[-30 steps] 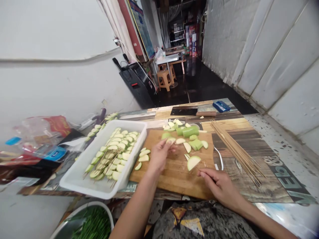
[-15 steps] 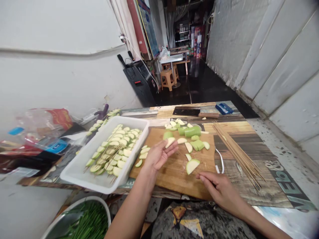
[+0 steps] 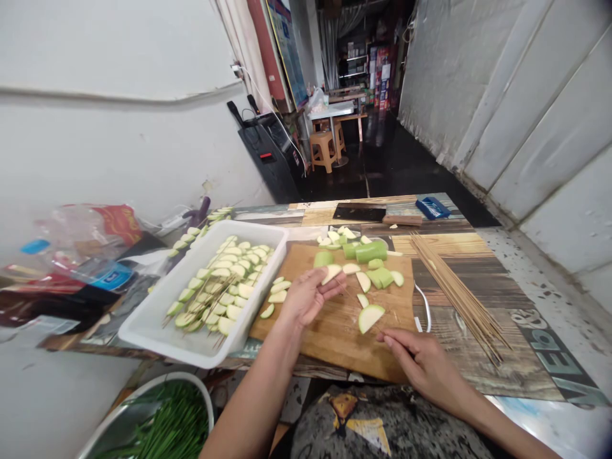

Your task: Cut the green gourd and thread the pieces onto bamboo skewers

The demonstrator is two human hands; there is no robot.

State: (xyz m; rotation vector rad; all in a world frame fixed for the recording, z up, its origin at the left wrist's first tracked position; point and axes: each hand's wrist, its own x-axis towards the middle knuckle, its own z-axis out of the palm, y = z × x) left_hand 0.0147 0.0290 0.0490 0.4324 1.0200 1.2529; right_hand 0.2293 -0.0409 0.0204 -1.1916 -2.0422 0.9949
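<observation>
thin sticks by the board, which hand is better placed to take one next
Right, likely: the right hand is nearer the thin sticks, though it seems to pinch one. The left hand, farther off, holds a pale slice.

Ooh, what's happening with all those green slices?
A person's left hand holds a pale green slice above a wooden board. The right hand has its thumb and finger pinched; what's between them is too small to tell. More loose slices and some green chunks lie on the board. To its right is a bundle of sticks, and to its left a white tub with skewered slices.
</observation>
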